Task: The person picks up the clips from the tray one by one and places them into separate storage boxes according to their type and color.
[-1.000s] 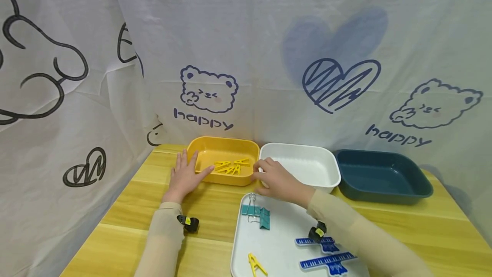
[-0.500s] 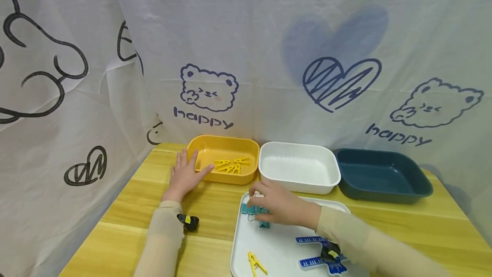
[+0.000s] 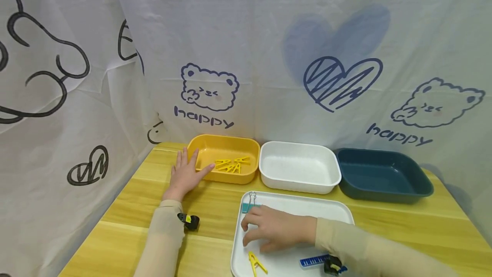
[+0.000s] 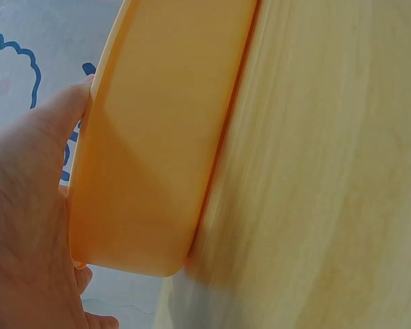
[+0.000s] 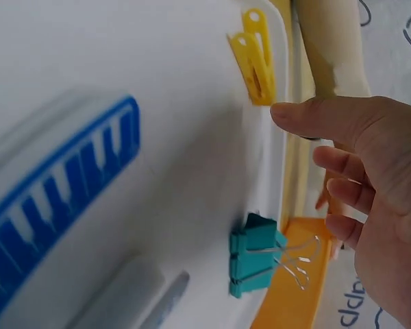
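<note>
My left hand [image 3: 184, 178] rests with spread fingers at the left front corner of the yellow bin [image 3: 230, 177], its thumb on the rim in the left wrist view. Several yellow clothespins [image 3: 223, 166] lie inside that bin. My right hand [image 3: 278, 228] hovers over the white tray [image 3: 330, 210], fingers loosely bent and holding nothing. Near its thumb is another yellow clothespin [image 5: 255, 65]. Teal binder clips [image 5: 250, 257] lie at the tray's far left corner, partly hidden by the hand in the head view. A blue piece with a piano-key pattern [image 5: 68, 178] lies under the right forearm.
A white bin [image 3: 300, 183] and a dark teal bin [image 3: 384, 193] stand right of the yellow one, in a row along the back of the wooden table [image 3: 127, 221]. A printed cloth [image 3: 269, 54] hangs behind them.
My right hand has moved from between the yellow and white bins toward me, over the binder clips, to near the clothespin on the tray. The left hand has stayed put.
</note>
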Demonstrator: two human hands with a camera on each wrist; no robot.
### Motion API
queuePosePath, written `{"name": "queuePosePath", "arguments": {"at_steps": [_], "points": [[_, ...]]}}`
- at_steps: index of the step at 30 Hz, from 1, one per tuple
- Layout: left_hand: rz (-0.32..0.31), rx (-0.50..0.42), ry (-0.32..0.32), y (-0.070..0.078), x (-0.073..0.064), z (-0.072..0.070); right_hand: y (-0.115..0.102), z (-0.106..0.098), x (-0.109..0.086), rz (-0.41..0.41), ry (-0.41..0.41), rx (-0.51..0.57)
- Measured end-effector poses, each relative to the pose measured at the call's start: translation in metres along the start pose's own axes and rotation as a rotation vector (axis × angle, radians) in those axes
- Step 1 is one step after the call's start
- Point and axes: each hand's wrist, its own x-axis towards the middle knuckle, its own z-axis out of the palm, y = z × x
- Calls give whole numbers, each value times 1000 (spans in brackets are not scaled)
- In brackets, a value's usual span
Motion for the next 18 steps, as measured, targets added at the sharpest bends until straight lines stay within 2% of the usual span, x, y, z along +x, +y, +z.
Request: {"name": "queuePosePath", "arguments": {"at_steps": [8, 18], "points": [[0, 2, 1, -1, 1, -1, -6, 8, 3, -68, -38, -23], [-1, 1, 5, -3, 2, 1, -9, 9, 5, -67, -87, 7]]}}
